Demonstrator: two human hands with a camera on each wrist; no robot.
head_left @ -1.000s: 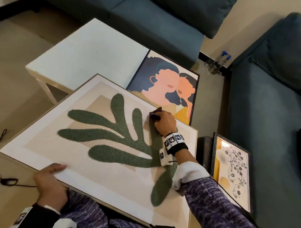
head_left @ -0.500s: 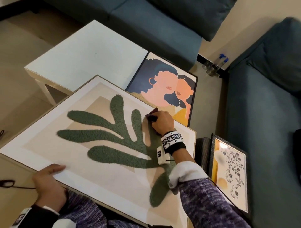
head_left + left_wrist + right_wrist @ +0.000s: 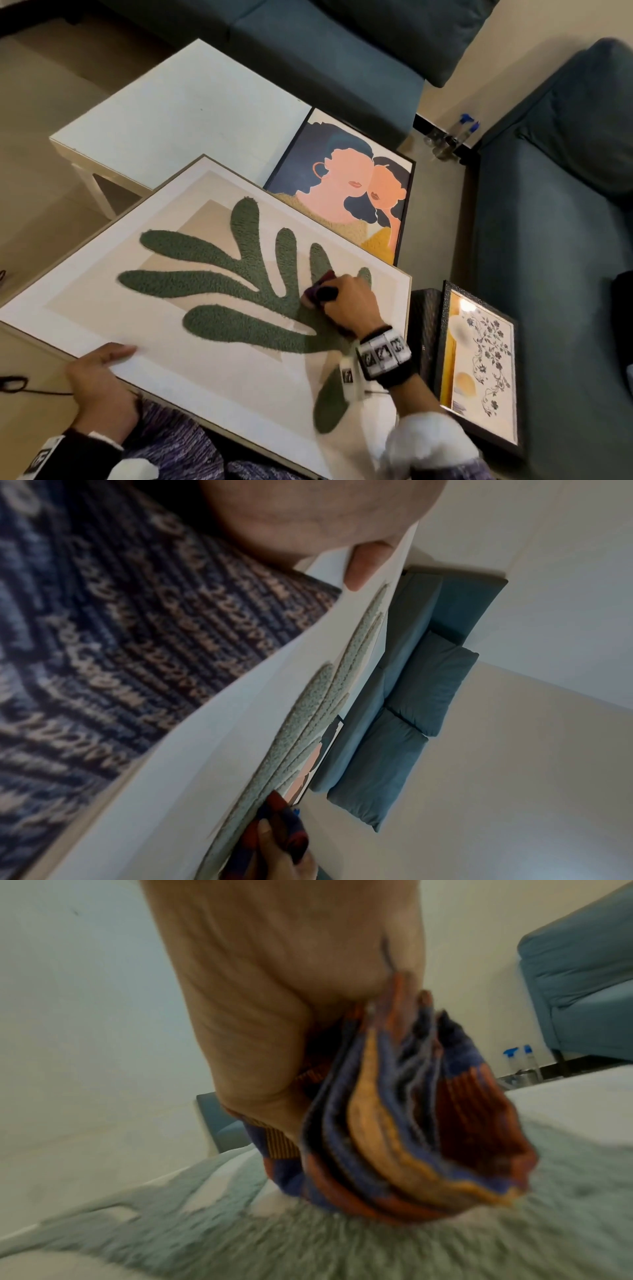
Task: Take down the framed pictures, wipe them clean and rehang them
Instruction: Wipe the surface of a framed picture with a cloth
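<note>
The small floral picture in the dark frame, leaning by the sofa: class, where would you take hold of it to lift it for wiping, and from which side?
Grip the floral picture by its two long dark side rails, coming from above. It probably stands tilted against the sofa, so its top edge and glass face are open, while its back is shut in.

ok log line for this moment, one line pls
wiping | right hand grips cloth on leaf picture | left hand holds its edge
</note>
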